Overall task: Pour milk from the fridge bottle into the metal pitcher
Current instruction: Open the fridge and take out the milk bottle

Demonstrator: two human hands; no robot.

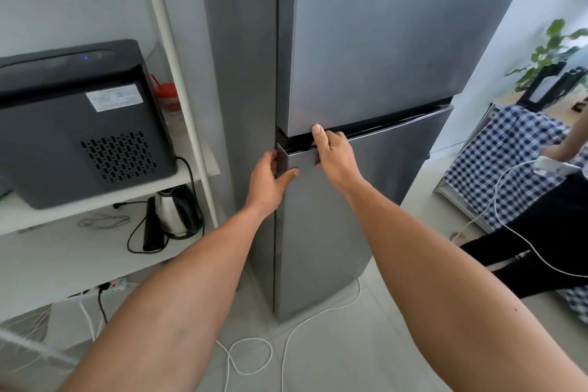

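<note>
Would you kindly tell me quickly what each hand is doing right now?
Left hand: closed on the lower fridge door at its top corner.
Right hand: closed on that door's top edge.
</note>
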